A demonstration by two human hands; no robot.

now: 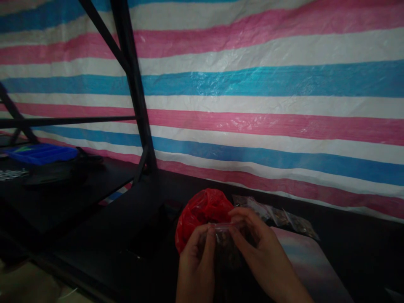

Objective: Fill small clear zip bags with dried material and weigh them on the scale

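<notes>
Between my two hands hangs a small clear zip bag (224, 246) with dark, brownish contents that I cannot make out. My left hand (199, 248) pinches the left end of its top edge between thumb and finger. At the right end, my right hand (252, 233) has thumb and fingers closed on the same edge. Just behind the hands a red plastic bag (205, 206) sits on the black table (126, 227), its mouth partly hidden by them. Several filled clear bags (279, 216) lie in a row behind my right hand.
A pale pink and blue mat (303, 256) lies right of my right hand. Black metal posts (135, 88) rise at the table's back left. On the left-hand table stands a blue compartment tray (42, 154). A striped plastic sheet (268, 105) hangs behind everything.
</notes>
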